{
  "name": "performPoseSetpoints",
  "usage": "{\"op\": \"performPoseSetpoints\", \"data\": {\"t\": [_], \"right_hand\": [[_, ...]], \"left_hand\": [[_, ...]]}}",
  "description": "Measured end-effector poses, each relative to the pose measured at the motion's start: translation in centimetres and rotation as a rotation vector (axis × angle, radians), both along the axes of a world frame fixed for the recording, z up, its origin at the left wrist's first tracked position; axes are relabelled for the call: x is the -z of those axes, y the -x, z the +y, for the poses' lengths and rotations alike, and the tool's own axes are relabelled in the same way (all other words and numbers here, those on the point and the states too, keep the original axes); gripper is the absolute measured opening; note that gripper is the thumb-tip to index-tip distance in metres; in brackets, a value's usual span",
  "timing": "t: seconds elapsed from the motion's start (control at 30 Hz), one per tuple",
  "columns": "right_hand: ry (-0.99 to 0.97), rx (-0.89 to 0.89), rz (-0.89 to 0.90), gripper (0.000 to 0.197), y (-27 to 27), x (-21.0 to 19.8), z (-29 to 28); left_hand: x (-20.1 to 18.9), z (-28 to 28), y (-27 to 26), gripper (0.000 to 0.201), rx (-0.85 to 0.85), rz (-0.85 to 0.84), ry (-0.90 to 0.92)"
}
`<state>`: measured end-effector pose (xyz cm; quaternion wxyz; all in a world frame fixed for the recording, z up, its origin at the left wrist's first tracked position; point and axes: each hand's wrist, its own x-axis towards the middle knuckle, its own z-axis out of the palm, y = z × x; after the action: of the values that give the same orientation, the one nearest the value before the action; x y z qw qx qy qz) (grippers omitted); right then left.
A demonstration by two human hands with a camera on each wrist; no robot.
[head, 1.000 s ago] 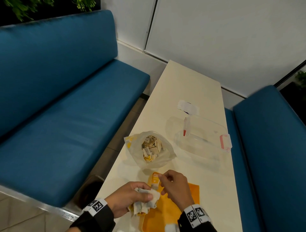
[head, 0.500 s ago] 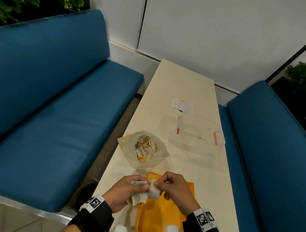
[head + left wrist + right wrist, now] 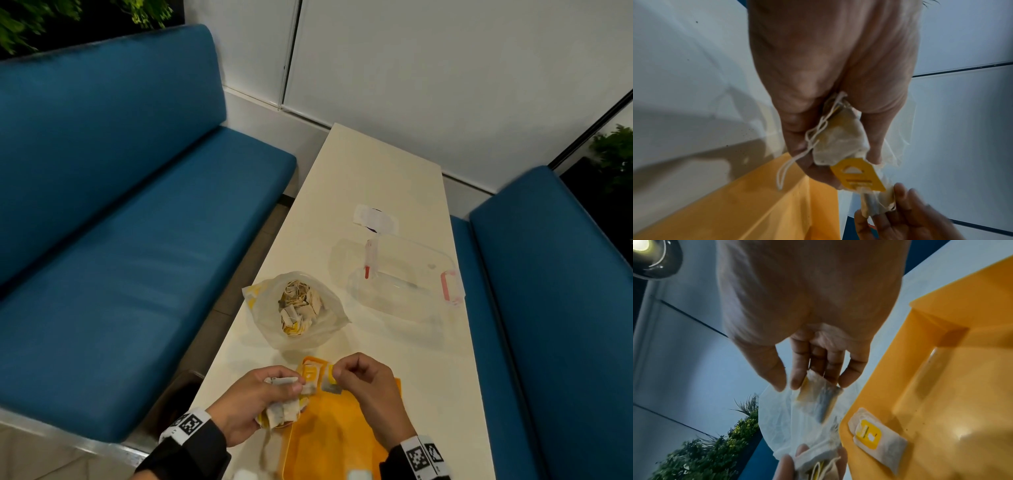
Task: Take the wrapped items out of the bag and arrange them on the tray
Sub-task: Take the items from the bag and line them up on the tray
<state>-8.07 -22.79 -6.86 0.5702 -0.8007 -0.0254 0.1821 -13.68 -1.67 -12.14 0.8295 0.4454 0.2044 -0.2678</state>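
Observation:
My left hand grips a bundle of paper tea bags with strings and yellow tags, just over the left edge of the orange tray. My right hand pinches a single tea bag at the tip of that bundle, a little above the tray's far end. One tea bag with a yellow tag lies flat in the tray's far corner. Beyond the tray, a translucent plastic bag stands open with several more tea bags inside.
A clear lidded container with pink latches sits on the cream table, right of the bag. A white paper slip lies behind it. Blue benches flank the narrow table on both sides.
My right hand went from the tray's far corner to the left hand's bundle, took hold of one tea bag, and now draws it slightly to the right.

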Motion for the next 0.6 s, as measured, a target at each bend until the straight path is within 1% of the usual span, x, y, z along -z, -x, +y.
{"op": "performPoseSetpoints", "data": {"t": [0.1,0.17,0.23,0.3,0.33,0.37,0.47,0.6], "right_hand": [[0.098,-0.033,-0.062,0.035,-0.3,0.4,-0.6],[0.111,-0.043,-0.052,0.042,-0.3,0.6,-0.7],[0.057,-0.013,0.010,0.037,-0.2,0.6,-1.0],[-0.015,0.037,0.100,0.020,-0.2,0.6,-1.4],[-0.014,0.046,0.144,0.012,-0.2,0.8,-1.6],[0.024,0.040,0.179,0.008,-0.2,1.1,-2.0],[0.191,-0.043,0.227,0.015,-0.5,2.7,-2.6],[0.273,-0.124,0.231,0.019,-0.8,4.4,-2.3]], "left_hand": [[-0.2,0.0,0.1,0.029,-0.005,0.006,0.017],[-0.2,0.0,0.2,0.027,-0.019,0.019,0.027],[-0.2,0.0,0.3,0.025,-0.023,0.019,0.017],[-0.3,0.1,0.4,0.025,-0.015,0.016,-0.006],[-0.3,0.1,0.4,0.025,-0.012,0.018,-0.013],[-0.4,0.1,0.5,0.025,-0.014,0.022,-0.009],[-0.4,0.1,0.7,0.026,-0.017,0.019,0.014],[-0.7,0.0,1.0,0.026,0.002,0.025,0.020]]}}
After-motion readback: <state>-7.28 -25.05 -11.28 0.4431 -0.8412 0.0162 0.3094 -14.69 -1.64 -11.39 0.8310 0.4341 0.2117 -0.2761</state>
